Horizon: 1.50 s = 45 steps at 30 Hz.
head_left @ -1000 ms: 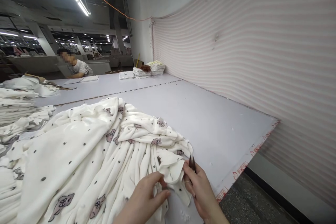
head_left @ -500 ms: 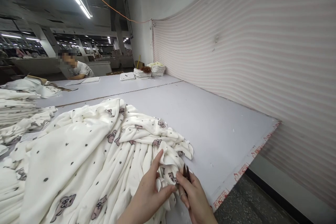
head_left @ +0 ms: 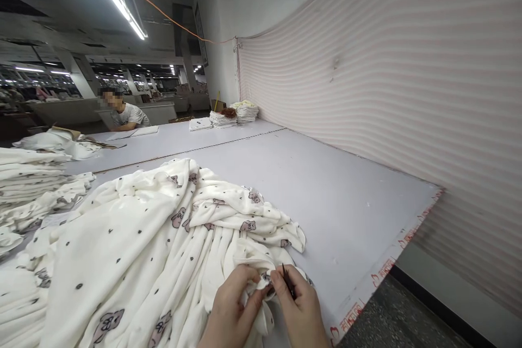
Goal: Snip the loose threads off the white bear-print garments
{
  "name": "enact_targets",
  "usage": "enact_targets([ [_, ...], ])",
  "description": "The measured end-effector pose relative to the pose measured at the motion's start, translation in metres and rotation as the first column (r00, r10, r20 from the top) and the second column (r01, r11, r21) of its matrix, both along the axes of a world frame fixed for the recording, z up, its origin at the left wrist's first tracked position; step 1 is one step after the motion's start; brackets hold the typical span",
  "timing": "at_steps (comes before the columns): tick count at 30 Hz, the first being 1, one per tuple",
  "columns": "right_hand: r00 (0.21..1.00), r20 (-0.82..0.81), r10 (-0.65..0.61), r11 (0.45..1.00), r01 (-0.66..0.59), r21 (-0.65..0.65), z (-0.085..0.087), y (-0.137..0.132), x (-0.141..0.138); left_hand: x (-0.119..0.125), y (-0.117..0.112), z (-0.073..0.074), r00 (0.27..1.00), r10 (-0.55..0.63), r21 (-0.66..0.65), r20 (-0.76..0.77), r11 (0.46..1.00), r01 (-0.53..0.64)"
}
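A white fleece cloth (head_left: 138, 239) printed with small bears and dots lies bunched on the grey table (head_left: 326, 190). My left hand (head_left: 230, 310) pinches a fold of that cloth at the bottom centre. My right hand (head_left: 299, 310) sits just right of it, fingers closed around small dark thread snips (head_left: 287, 281) whose tips point up at the pinched fold. Both hands touch the cloth's near edge.
Stacks of folded white cloth (head_left: 28, 174) lie at the left. A striped pink fabric (head_left: 387, 81) hangs along the right. Far back, a seated person (head_left: 122, 114) leans at another table, with piles of folded pieces (head_left: 232, 114) near the wall. The table's corner (head_left: 432, 196) drops to dark floor.
My left hand's raised fingers have curled down into a pinch on the fold. Both hands and the snips have drawn lower, toward me, and the snips now touch the pinched cloth.
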State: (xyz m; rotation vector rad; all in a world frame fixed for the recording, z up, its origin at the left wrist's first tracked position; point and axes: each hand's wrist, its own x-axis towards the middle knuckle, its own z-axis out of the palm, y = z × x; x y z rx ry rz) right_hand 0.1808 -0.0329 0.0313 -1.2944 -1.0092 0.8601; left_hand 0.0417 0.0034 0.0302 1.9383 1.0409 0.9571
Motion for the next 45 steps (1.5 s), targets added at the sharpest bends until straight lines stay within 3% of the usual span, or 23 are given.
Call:
enact_targets([
  [3,0.995,0.104,0.009,1.0,-0.008,-0.009,0.007,0.001,0.005,0.001,0.003,0.014,1.0,-0.01,-0.064,0.002,0.998,0.01],
  [9,0.977,-0.095,0.193,0.98,-0.197,-0.04,0.008,0.006,0.006,0.005,0.007,0.024,0.998,-0.043,-0.067,0.04,0.997,0.046],
  [12,0.959,-0.083,0.27,0.963,-0.27,0.007,0.006,0.002,0.009,0.007,0.008,0.027,0.994,0.012,-0.034,0.109,0.999,-0.009],
  [16,0.97,0.183,0.161,0.978,-0.181,0.098,0.007,-0.005,0.02,0.009,0.008,0.032,0.983,0.053,-0.094,0.173,0.995,-0.037],
  [21,0.837,0.547,-0.02,0.975,-0.105,0.197,0.004,0.001,0.024,0.007,0.01,0.031,0.97,0.071,-0.238,0.234,0.971,-0.014],
  [25,0.756,0.649,-0.082,0.964,-0.106,0.245,-0.001,0.011,0.016,0.008,0.01,0.028,0.956,0.095,-0.241,0.279,0.97,-0.026],
  [35,0.878,0.474,0.064,0.985,-0.131,0.109,0.01,0.015,0.016,0.011,0.011,0.026,0.953,0.067,-0.212,0.295,0.977,-0.003],
  [39,0.97,0.168,0.177,0.983,-0.184,0.025,0.007,0.02,0.019,0.011,0.013,0.023,0.967,0.03,-0.216,0.255,0.976,0.027],
  [42,0.959,-0.059,0.277,0.96,-0.279,-0.017,0.003,0.019,0.022,0.011,0.014,0.023,0.969,0.027,-0.236,0.244,0.971,0.032],
  [45,0.968,0.139,0.211,0.977,-0.214,0.007,0.002,0.015,0.025,0.012,0.013,0.024,0.967,0.027,-0.259,0.252,0.965,0.041],
])
